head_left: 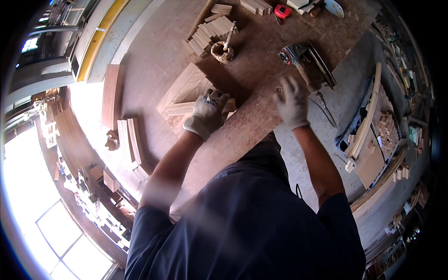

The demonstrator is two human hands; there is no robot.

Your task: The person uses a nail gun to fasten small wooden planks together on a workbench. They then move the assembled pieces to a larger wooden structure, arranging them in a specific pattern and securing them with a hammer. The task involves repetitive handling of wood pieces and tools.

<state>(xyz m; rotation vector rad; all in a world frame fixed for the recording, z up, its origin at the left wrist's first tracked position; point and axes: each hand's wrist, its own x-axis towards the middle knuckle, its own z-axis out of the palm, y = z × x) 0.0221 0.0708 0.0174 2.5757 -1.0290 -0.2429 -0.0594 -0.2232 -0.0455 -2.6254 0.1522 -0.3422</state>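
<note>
Two gloved hands work on the wooden surface (242, 126). The left hand (207, 112) presses closed on a wooden frame piece (184, 91) lying flat near the surface's edge. The right hand (291, 100), fingers spread apart, rests just beside a power tool (298, 58). A glue pot with brush (223, 50) stands further away.

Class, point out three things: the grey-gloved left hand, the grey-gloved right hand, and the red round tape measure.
Grey-gloved left hand (208, 112), head view, back of the glove.
Grey-gloved right hand (292, 103), head view, back of the glove.
Red round tape measure (282, 11), head view, middle of its case.
</note>
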